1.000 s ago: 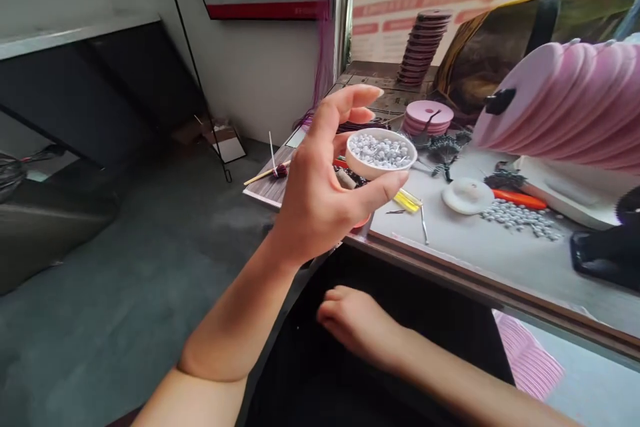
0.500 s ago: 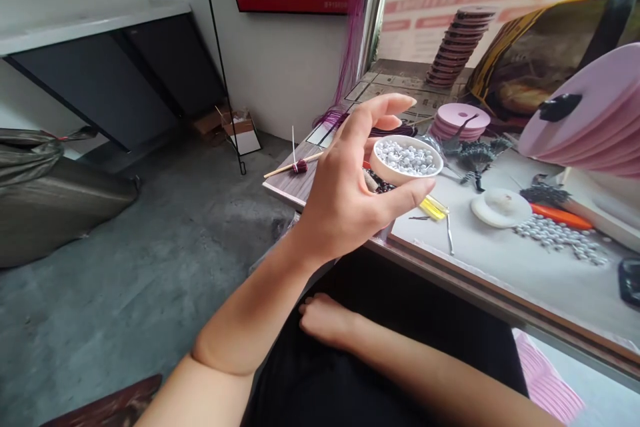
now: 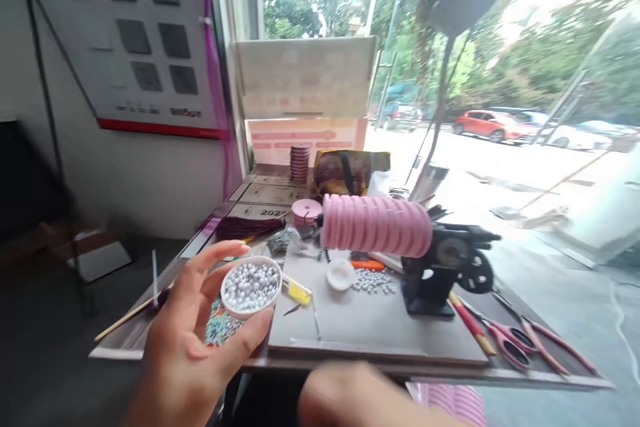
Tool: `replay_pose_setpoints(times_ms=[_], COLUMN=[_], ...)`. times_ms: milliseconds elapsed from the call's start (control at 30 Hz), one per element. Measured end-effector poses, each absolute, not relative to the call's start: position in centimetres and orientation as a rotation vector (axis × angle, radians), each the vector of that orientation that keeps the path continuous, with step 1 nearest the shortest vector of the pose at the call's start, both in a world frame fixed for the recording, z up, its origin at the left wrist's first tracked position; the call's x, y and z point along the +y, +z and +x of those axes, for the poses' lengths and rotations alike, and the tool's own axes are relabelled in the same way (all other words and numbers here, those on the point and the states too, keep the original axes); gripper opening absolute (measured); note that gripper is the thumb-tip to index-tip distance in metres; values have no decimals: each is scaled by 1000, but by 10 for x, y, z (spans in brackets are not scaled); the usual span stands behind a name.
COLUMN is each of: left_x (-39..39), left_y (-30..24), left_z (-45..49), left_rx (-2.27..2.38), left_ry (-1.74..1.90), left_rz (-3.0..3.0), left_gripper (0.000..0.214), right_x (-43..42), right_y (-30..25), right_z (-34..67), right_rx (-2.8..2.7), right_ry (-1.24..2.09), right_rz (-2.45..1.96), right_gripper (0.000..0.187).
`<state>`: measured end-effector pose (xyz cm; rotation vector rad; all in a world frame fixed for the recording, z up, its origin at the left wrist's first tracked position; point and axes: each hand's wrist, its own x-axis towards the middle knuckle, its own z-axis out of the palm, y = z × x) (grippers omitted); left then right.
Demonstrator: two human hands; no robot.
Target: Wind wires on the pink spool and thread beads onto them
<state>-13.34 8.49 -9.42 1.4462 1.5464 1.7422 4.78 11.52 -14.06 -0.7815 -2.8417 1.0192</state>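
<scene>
My left hand (image 3: 200, 327) is closed on a shallow white dish (image 3: 250, 313), thumb at its near edge and fingers curled around the far side. Small silvery-white beads (image 3: 253, 285) fill the dish. At the lower table edge my right hand (image 3: 345, 390) is smeared by motion, so its fingers cannot be made out. On the grey board lie a round white lid-like piece (image 3: 341, 275), a pile of loose silvery beads (image 3: 373, 281), an orange-handled tool (image 3: 367, 265) and a yellow item (image 3: 299, 293).
Pink discs (image 3: 375, 223) sit in a row on a black hand-wheel machine (image 3: 435, 273). Pink-handled scissors (image 3: 510, 343) and pliers (image 3: 555, 347) lie at the right. A bundle of dark purple strands (image 3: 250, 227) and a stick (image 3: 125, 320) are at the left. A window stands behind.
The view has swung right and up, bringing the machine and window in. My left hand still holds the dish of beads. My right hand has risen from my lap towards the table edge.
</scene>
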Motion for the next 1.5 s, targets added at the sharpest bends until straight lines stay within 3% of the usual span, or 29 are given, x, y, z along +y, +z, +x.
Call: replay_pose_setpoints(times_ms=[67, 133, 333, 1000, 1500], left_x=[91, 99, 133, 152, 153], left_y=[-91, -89, -89, -86, -91], left_z=[-119, -102, -60, -43, -44], left_rx=[1510, 1457, 1177, 1105, 1099], left_ry=[1688, 1627, 1474, 1445, 1462], left_rz=[1467, 1530, 1861, 1884, 1867], left_gripper=[48, 48, 47, 45, 47], right_x=[134, 157, 199, 203, 204], right_y=[-95, -57, -4, 11, 10], right_z=[94, 127, 144, 130, 124], right_rx=[-2442, -2223, -2355, -2540, -2704], right_ry=[752, 509, 386, 157, -217], right_rz=[-1145, -1192, -1388, -1640, -1687], right_gripper=[16, 18, 23, 22, 27])
